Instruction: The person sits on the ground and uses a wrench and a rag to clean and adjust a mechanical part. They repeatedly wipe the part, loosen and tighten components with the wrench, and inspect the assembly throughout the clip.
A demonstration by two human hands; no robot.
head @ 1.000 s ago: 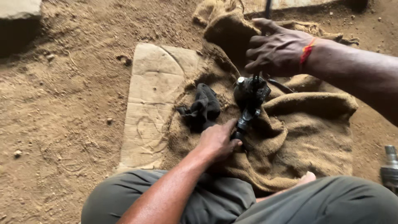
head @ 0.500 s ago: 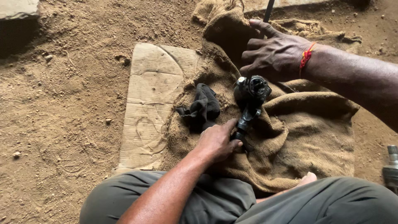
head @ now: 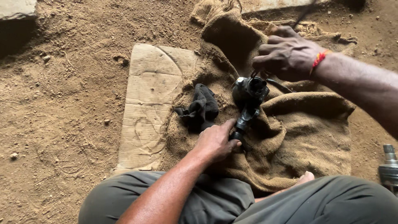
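The right hand [head: 288, 56] has come down since a second ago: then it hovered with fingers spread above the metal part, now it is curled tight just over the top of it, with a thin dark rod [head: 304, 14] running up from behind the fingers toward the top edge. The fist looks narrow and closed on something small at the part's head, though I cannot tell exactly what the fingertips pinch. That shift puts both hands on the same piece.

Starting nearest, at the bottom of the frame: grey-green trousers [head: 215, 203] and a bare toe [head: 306, 177] peeking out at the lower right of centre. Just above, the left hand [head: 215, 141] has barely moved; it is wrapped around the lower end of the dark metal part [head: 248, 97], holding its stem steady.

The part stands tilted at the middle of the frame on a burlap sack [head: 306, 137]. Left of it lies a black rag [head: 201, 108], touching the sack, close to the left hand. Beyond that, a sheet of cardboard [head: 153, 83] lies flat on the dirt ground [head: 62, 116]. At the right edge, a metal shaft [head: 389, 166] shows partly. Far upper left, a stone slab [head: 16, 7].
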